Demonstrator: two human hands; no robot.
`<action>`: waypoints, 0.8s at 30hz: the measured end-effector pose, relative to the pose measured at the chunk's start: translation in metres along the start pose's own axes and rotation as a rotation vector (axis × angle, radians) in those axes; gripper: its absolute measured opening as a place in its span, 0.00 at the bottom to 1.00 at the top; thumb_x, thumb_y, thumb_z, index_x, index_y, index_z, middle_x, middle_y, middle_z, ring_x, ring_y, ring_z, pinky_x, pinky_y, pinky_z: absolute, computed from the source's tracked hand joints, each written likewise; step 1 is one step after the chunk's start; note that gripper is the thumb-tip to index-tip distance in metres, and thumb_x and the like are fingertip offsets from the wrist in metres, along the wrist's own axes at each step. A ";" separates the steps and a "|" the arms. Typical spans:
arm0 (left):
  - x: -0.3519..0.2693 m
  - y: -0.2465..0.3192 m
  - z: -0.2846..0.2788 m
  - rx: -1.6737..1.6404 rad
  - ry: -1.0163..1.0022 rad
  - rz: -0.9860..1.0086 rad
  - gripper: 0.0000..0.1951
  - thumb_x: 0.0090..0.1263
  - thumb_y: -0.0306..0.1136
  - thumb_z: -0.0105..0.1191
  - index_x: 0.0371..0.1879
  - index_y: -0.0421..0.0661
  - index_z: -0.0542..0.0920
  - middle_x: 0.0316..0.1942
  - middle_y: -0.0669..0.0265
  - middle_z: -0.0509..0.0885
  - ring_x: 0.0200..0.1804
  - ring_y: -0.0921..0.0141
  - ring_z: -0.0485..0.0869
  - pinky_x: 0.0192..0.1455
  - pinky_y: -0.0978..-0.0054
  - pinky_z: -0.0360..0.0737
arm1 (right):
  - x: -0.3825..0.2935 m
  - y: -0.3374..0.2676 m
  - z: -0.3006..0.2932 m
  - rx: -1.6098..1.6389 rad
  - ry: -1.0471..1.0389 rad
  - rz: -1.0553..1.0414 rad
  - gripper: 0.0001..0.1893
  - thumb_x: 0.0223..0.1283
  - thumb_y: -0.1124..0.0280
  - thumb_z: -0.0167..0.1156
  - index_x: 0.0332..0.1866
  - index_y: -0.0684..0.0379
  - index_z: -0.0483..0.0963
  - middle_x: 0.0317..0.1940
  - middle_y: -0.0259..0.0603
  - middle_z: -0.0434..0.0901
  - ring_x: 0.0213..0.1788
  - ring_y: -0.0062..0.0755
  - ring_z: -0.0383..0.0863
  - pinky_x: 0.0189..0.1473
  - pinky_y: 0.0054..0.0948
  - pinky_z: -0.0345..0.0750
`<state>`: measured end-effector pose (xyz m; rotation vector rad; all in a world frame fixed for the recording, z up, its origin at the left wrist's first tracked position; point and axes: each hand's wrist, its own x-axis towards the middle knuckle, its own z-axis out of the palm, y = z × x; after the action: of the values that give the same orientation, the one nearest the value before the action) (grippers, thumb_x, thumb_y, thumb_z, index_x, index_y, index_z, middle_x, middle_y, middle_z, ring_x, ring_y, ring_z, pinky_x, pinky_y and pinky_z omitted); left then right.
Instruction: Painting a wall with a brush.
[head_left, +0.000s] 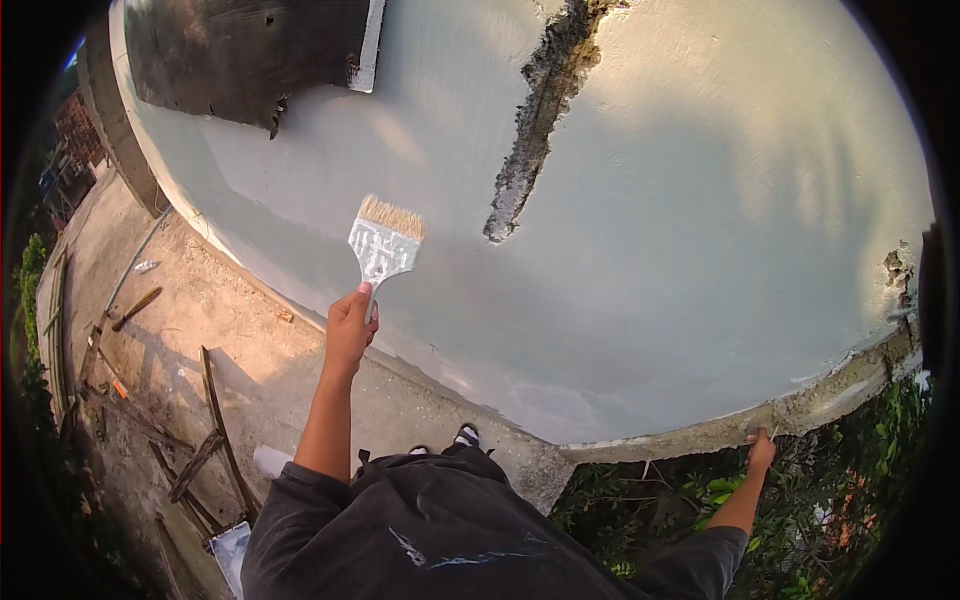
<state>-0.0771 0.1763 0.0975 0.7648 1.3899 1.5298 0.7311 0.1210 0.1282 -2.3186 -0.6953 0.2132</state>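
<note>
My left hand (350, 328) grips the handle of a wide flat paintbrush (386, 241), its pale bristles pointing up the wall. White paint smears cover the brush's body. The brush is in front of a pale, painted masonry wall (637, 300); whether the bristles touch it cannot be told. Further right, a rough broken groove (536, 127) runs down through the wall surface. My right hand (761, 450) is far to the right at the wall's rough lower edge (675, 441), its fingers curled there; a thin pale piece shows beside them.
A dark panel (232, 60) covers the wall's upper left. Weathered timbers (217, 420), a brush-like tool (137, 308) and a white tray-like container (231, 555) lie on the concrete ledge (255, 360) at left. Beyond the ledge's end, at lower right, is a drop with foliage (720, 491).
</note>
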 end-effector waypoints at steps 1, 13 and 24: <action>0.002 0.008 0.000 -0.056 -0.005 0.053 0.23 0.71 0.51 0.46 0.17 0.47 0.70 0.11 0.75 0.65 0.12 0.82 0.60 0.14 0.82 0.54 | 0.000 0.000 0.000 0.019 -0.006 0.013 0.23 0.54 0.51 0.51 0.22 0.63 0.77 0.06 0.37 0.59 0.08 0.34 0.60 0.16 0.33 0.65; -0.026 -0.129 0.008 0.118 -0.007 -0.451 0.23 0.68 0.54 0.46 0.19 0.47 0.70 0.10 0.74 0.64 0.09 0.80 0.57 0.11 0.80 0.49 | -0.006 -0.004 -0.001 -0.005 0.000 -0.021 0.22 0.54 0.53 0.52 0.20 0.64 0.76 0.07 0.39 0.60 0.10 0.36 0.61 0.16 0.35 0.63; -0.077 -0.135 -0.008 -0.069 -0.020 -0.473 0.22 0.68 0.54 0.45 0.22 0.46 0.69 0.11 0.73 0.63 0.09 0.80 0.55 0.11 0.80 0.48 | -0.012 -0.005 -0.005 0.009 -0.007 -0.077 0.24 0.55 0.54 0.51 0.15 0.67 0.71 0.07 0.41 0.65 0.10 0.38 0.66 0.17 0.37 0.67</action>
<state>-0.0246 0.0976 -0.0258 0.3699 1.3756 1.1863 0.7204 0.1145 0.1353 -2.2788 -0.7841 0.1885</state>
